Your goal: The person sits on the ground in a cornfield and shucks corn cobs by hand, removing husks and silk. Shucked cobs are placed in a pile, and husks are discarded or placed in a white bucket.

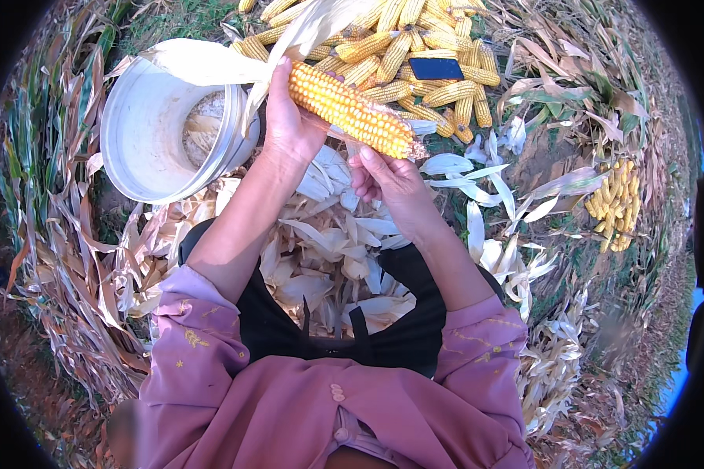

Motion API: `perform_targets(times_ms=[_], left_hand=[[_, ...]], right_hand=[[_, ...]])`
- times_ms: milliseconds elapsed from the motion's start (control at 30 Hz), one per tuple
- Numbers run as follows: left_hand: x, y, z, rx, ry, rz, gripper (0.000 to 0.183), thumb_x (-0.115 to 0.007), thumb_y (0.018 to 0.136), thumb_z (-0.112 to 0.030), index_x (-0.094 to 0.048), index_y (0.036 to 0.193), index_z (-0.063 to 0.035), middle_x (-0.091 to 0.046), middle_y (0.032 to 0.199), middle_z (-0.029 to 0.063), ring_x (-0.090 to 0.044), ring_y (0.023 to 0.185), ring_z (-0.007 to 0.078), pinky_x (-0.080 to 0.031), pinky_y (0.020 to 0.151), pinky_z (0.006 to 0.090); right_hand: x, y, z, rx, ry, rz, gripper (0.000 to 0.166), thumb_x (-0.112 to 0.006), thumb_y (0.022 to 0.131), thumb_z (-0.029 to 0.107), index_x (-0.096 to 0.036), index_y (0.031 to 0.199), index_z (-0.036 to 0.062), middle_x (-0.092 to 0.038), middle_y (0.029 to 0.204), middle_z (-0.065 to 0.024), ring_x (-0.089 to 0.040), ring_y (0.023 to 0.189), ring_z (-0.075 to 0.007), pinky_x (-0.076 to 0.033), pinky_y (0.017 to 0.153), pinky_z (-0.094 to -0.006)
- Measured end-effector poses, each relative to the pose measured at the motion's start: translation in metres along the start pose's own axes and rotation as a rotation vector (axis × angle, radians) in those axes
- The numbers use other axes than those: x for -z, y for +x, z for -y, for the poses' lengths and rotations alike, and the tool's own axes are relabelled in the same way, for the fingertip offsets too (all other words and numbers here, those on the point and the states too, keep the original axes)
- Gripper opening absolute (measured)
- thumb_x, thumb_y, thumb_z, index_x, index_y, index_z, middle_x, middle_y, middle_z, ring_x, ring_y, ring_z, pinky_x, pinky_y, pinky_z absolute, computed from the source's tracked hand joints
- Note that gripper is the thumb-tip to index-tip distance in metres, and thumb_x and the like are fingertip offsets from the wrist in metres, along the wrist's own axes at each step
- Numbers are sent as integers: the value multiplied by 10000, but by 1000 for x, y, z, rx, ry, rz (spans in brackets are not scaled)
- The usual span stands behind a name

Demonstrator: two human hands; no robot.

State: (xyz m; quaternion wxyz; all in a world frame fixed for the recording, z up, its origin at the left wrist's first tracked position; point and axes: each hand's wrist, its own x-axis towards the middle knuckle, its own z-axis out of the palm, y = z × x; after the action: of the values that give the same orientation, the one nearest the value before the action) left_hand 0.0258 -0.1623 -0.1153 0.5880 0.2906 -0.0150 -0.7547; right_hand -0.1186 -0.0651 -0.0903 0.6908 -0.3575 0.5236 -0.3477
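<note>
An ear of corn [352, 111] with bare yellow kernels lies across my left hand [287, 120], which grips it near its base. Pale husk leaves [211, 63] still hang from that base and spread out to the left and upward. Just under the ear's brown tip is my right hand [390, 182], thumb and fingers drawn together. Thin strands or a strip of husk stretch between the two hands below the ear; whether the right fingers pinch them I cannot tell.
A whitish plastic bucket [146, 129] lies tipped at the left. Beyond my hands is a heap of husked corn ears [387, 53] with a dark phone [436, 68] on it. A smaller corn pile [615, 202] sits at right. Loose husks [322, 258] cover the ground between my legs; dry stalks [64, 234] line the left.
</note>
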Motion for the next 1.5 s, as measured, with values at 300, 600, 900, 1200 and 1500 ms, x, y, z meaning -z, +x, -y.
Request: perform_targets(times_ms=[300,600,900,1200,1500], left_hand=[[-6,-4,0,-18,-49,2,448,-460,905,-405,-411,1133,-23,-496,1039,142,-523,960,259,-438,892,449],[-13,-10,7,-5,-67,18,429,-413,926,-375,-409,1142,-4,-525,1037,199,-520,1011,322,-404,932,481],[-9,-9,7,52,-144,107,409,-462,909,-354,-394,1133,-19,-493,1045,189,-506,1014,333,-388,948,497],[-7,-6,3,34,-101,156,405,-498,873,-333,-414,1111,-16,-499,1020,196,-507,992,357,-374,955,547],[-5,-7,-1,194,-156,310,336,-522,849,-296,-471,1015,-9,-540,957,198,-537,948,340,-392,960,547]], right_hand=[[0,-13,-24,-20,-1672,356,340,-619,810,354,-577,947,45,-621,784,-97,-631,744,-222,-480,626,-371],[-13,12,-11,84,-102,-186,474,-615,843,377,-520,1149,28,-612,1006,-69,-603,799,-123,-487,647,-255],[-2,1,-12,135,-1106,139,209,-610,829,250,-643,970,99,-653,816,-94,-623,721,-172,-484,647,-319],[45,4,-4,267,-1204,-170,390,-531,854,282,-507,1184,74,-642,915,-166,-635,859,-286,-499,741,-371],[16,-9,37,134,94,167,571,-474,915,369,-358,1313,-22,-571,1111,-111,-612,913,-198,-503,776,-314]])
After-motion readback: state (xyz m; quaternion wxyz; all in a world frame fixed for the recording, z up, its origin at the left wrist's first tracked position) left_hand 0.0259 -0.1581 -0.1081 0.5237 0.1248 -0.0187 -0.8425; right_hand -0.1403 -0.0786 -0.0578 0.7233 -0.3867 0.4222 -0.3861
